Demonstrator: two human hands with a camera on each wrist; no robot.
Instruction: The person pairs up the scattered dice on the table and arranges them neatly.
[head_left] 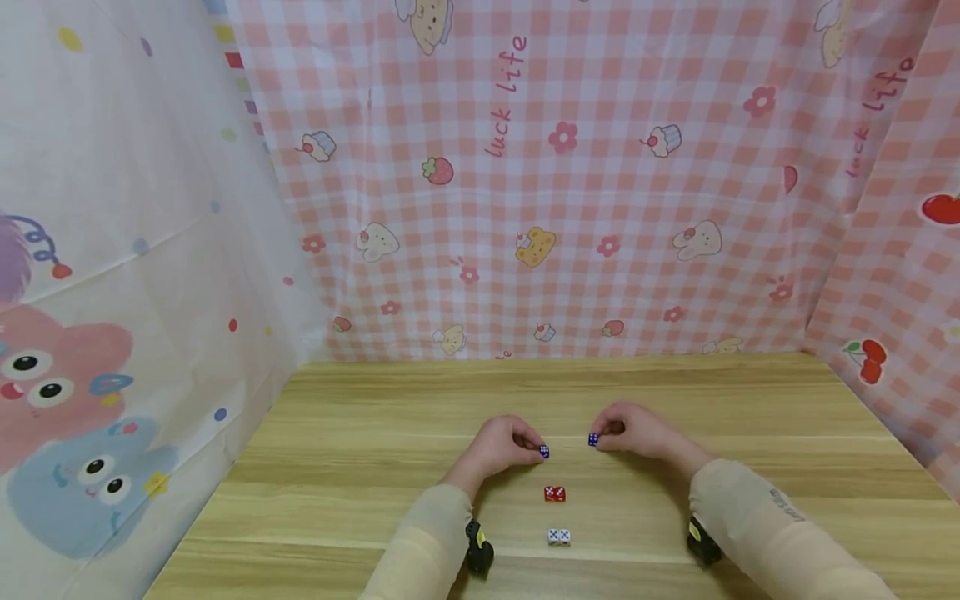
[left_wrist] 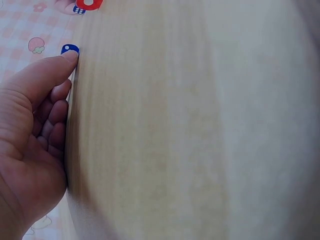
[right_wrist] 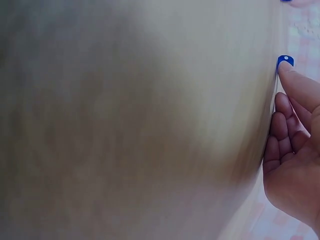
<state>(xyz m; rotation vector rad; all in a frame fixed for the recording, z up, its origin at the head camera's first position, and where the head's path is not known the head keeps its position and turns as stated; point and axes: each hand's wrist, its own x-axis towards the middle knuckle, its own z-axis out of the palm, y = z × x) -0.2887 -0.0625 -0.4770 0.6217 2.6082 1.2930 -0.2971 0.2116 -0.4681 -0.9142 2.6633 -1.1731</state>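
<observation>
Between thumb and fingertips, my left hand (head_left: 507, 442) pinches a blue die (head_left: 544, 451) with white dots, low over the wooden table. Across a short gap my right hand (head_left: 636, 431) pinches a second blue die (head_left: 593, 439). In the left wrist view the left die (left_wrist: 70, 48) shows just past the thumb tip. The right wrist view likewise has the other die (right_wrist: 285, 61) at the end of the thumb. Nearer the body, two red dice (head_left: 555, 493) sit side by side, and closer still lie two white dice (head_left: 558, 537) set together.
The wooden table (head_left: 360, 467) reaches back to a pink checked cloth (head_left: 570, 200). A white cloth with cartoon figures (head_left: 172, 292) hangs along the left side, and more checked cloth (head_left: 900, 275) along the right. Black wrist cameras (head_left: 478, 550) are strapped at both sleeves.
</observation>
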